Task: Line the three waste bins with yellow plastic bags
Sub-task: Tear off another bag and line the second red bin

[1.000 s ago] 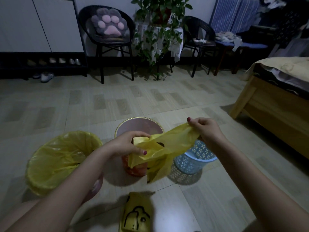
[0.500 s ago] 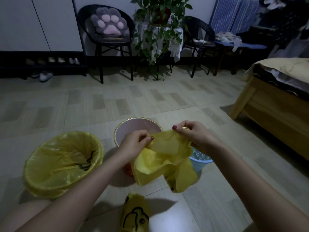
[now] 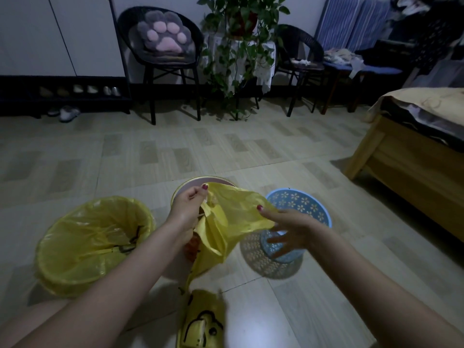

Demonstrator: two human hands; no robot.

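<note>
Hanging between both hands, the yellow bag [image 3: 226, 222] is spreading open above the floor [image 3: 226, 151], in front of the middle bin [image 3: 200, 182] and just left of the blue bin [image 3: 301, 204]. The left hand [image 3: 187, 208] is pinching the bag's upper left edge, with thumb and fingers [image 3: 204, 187] clamped on the plastic. The right hand [image 3: 291, 229] is meeting the bag's right edge with its fingers spread and straight; the thumb is lying on top of the plastic, and whether it is pressing the film cannot be determined. The bag's lower end is tapering down toward a flat pack of yellow bags [image 3: 200, 322] lying on the floor nearest the camera.

The middle bin is standing unlined, largely hidden behind the bag and left hand. The blue bin, perforated with flower shapes, is also standing unlined. The left bin [image 3: 93, 244] is carrying a yellow liner folded over its rim.

Farther out, a wooden bed [image 3: 414, 156] is occupying the right side, and a black chair [image 3: 160, 46] holding a paw cushion [image 3: 163, 36] is standing beside a potted plant [image 3: 238, 33] at the wall.
</note>
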